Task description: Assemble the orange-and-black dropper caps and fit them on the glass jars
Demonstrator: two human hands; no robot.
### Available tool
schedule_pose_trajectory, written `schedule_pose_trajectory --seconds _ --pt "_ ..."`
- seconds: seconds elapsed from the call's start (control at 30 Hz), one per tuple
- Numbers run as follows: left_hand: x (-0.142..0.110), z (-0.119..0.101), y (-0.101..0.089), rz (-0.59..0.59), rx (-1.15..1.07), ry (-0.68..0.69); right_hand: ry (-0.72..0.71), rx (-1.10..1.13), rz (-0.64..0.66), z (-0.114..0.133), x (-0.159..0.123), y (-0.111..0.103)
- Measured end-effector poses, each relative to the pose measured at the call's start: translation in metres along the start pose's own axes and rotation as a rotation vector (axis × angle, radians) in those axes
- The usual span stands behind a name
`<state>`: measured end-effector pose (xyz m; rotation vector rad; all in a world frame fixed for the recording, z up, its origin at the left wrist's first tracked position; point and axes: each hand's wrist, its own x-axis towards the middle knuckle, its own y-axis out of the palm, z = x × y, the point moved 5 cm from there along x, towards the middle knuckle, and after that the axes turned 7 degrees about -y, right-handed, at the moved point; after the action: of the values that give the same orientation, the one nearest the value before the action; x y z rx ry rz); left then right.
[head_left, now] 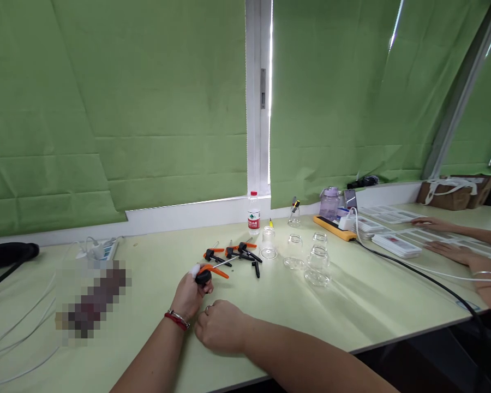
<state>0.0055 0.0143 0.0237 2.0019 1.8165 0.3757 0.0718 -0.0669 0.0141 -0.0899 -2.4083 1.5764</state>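
Note:
My left hand [190,293], with a bracelet and red cord at the wrist and a white covering on the thumb, is closed round a black-and-orange tool [215,271]. A thin metal rod points away from it to the right. My right hand [221,326] is closed just right of the left one, near the table; its fingertips are hidden, so what they hold, if anything, cannot be seen. Several similar black-and-orange tools [233,253] lie in a group beyond my hands. A short black piece [256,269] lies beside them.
Clear glass jars [318,266] stand on the table [270,322] right of the tools. A red-capped water bottle [253,215] is behind. Farther right are an orange-edged power strip [334,227], a black cable [413,271], white card stacks [396,245] and another person's hands [450,251].

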Motion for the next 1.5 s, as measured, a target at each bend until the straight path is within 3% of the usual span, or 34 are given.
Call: schedule_pose_trajectory --seconds 0.17,0.27,0.37,0.5,0.57,0.63,1.0,1.2,1.5 --pt "0.001 0.018 0.007 0.089 0.004 -0.163 -0.019 -0.004 -0.036 -0.001 -0.005 0.002" --pt "0.0 0.023 0.006 0.086 -0.003 -0.23 0.041 0.148 -0.106 -0.014 -0.01 0.003" --pt "0.001 0.026 0.005 0.063 -0.006 -0.234 0.251 0.483 -0.364 -0.04 -0.02 -0.003" --pt "0.001 0.031 0.011 0.154 -0.023 -0.222 0.607 0.988 -0.851 -0.08 -0.043 -0.005" --pt "-0.001 0.037 0.017 0.209 -0.003 -0.257 0.72 1.136 -1.048 -0.093 -0.052 -0.003" --pt "-0.004 0.042 0.023 0.253 0.014 -0.274 0.767 1.21 -1.151 -0.1 -0.056 -0.003" --pt "-0.012 0.046 0.039 0.331 0.032 -0.262 0.78 1.182 -1.174 -0.1 -0.054 -0.004" --pt "-0.014 0.045 0.04 0.336 0.031 -0.257 0.787 1.155 -1.087 -0.099 -0.054 0.0" --pt "-0.017 0.042 0.045 0.347 0.029 -0.254 0.845 0.925 -0.972 -0.096 -0.058 -0.003"
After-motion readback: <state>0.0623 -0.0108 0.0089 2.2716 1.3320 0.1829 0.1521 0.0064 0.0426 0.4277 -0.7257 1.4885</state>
